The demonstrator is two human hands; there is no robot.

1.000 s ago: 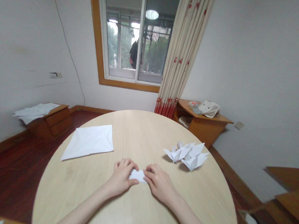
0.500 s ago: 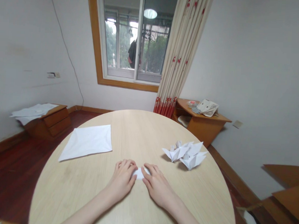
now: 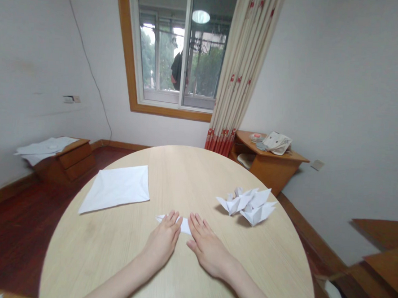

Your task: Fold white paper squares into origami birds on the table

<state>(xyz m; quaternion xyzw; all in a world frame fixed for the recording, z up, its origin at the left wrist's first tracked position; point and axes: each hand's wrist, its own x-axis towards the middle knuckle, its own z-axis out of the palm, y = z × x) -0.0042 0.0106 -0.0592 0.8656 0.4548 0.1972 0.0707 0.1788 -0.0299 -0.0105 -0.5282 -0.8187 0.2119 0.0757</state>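
Observation:
My left hand [image 3: 164, 237] lies flat with its fingers stretched out on a small folded white paper [image 3: 184, 226] on the round wooden table [image 3: 119, 247]. My right hand [image 3: 205, 244] lies flat beside it, fingers together and extended, pressing the paper's right part. Only a strip of the paper shows between and beyond the fingertips. A stack of white square sheets [image 3: 117, 187] lies to the left. A pile of finished folded paper figures [image 3: 248, 204] sits to the right.
A low wooden cabinet [image 3: 62, 156] with white cloth stands by the left wall. A wooden side table [image 3: 268, 164] with a bag stands at the right, next to the curtain [image 3: 239, 75]. Wooden furniture edges show at the lower right.
Both hands went from curled fingers pinching the paper to fingers laid out flat on it. The paper now pokes out beyond the left fingertips.

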